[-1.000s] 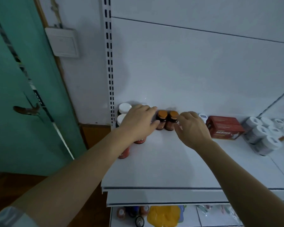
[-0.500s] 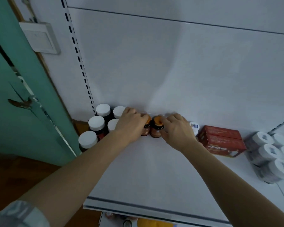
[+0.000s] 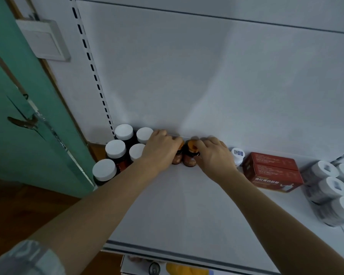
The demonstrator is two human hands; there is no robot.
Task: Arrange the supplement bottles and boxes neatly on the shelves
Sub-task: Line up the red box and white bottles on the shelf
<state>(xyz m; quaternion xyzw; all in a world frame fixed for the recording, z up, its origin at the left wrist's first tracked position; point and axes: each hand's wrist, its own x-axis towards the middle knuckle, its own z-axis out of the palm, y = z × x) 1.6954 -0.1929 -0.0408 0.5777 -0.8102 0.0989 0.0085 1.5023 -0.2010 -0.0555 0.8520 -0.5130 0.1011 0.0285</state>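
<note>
At the shelf's (image 3: 187,205) back wall, twelve o'clock, left hand (image 3: 159,150) and right hand (image 3: 214,155) now grip the two orange-capped bottles (image 3: 190,155), shoved left toward the white-capped bottles (image 3: 115,148), tidying the row.

The red box (image 3: 272,172) lying on the right of the shelf is showing white Chinese characters, seemingly 血红蛋白肽粉, along its near face, while the small white bottle (image 3: 238,155) just left of it is bearing a code label too small to read.

matt white metal shelf (image 3: 187,215); glossy red cardboard box (image 3: 272,171).
</note>
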